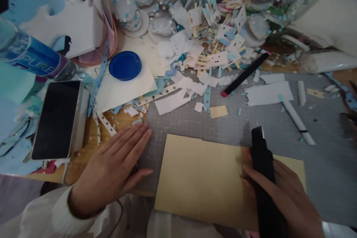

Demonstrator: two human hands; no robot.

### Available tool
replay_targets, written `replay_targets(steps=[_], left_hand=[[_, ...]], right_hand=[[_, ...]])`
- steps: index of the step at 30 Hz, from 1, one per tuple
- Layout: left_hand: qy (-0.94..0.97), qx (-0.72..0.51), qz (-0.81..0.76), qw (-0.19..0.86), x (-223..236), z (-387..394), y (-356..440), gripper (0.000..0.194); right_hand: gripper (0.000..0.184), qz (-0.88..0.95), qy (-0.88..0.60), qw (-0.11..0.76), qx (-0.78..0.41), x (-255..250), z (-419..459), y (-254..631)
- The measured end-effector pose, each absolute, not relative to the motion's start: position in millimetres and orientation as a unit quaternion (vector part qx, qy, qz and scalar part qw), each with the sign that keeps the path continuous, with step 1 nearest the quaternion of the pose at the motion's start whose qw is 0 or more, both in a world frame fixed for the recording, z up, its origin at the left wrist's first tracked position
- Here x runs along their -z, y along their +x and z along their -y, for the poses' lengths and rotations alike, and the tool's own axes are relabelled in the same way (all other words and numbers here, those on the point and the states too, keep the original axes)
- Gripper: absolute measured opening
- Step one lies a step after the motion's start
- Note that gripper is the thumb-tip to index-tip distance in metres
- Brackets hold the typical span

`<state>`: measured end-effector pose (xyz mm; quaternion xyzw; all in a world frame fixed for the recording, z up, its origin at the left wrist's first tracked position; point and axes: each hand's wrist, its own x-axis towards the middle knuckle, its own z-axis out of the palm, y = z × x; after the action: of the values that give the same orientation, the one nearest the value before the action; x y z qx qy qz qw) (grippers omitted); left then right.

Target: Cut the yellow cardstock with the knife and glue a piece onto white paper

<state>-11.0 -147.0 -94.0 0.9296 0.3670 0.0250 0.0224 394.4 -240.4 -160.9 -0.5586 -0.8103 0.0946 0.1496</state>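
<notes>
My left hand (117, 163) lies flat, palm down, at the left edge of the grey cutting mat (237, 126), with fingers stretched and thumb apart. It holds nothing. In my right hand (290, 189) is a black box cutter (263, 171) with a short shiny tip pointing away from me. That hand is over the right part of a yellow paper sheet (203, 178), which lies near the mat's front edge. The sheet's far edge has a small step in it. Just beyond my left fingertips lie small paper scraps.
A phone (57, 119) on a white box and a water bottle (30, 50) stand left. A blue round lid (125, 66), cut paper pieces (220, 57), a black pen (245, 74) and a white pen (297, 119) lie farther back. Decorated white ornaments (125, 7) crowd behind.
</notes>
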Motion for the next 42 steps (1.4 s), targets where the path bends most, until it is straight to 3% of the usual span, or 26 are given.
replay_targets(steps=[6,14,20,26,42], left_hand=[[0.937,-0.075,-0.333,0.078,93,163,4,0.051],[0.93,-0.068,-0.351,0.087,115,185,31,0.053],[0.915,-0.075,-0.385,0.099,116,191,29,0.071],[0.914,-0.089,-0.387,0.088,120,196,31,0.082],[0.889,-0.142,-0.415,0.131,125,196,27,0.071]], right_hand=[[0.036,0.826,-0.531,0.164,-0.089,144,244,372],[0.039,0.797,-0.565,0.162,-0.137,139,248,355],[0.04,0.847,-0.514,0.107,-0.087,149,244,367],[0.038,0.873,-0.469,0.128,-0.022,161,243,378],[0.034,0.849,-0.501,0.145,-0.086,138,238,356]])
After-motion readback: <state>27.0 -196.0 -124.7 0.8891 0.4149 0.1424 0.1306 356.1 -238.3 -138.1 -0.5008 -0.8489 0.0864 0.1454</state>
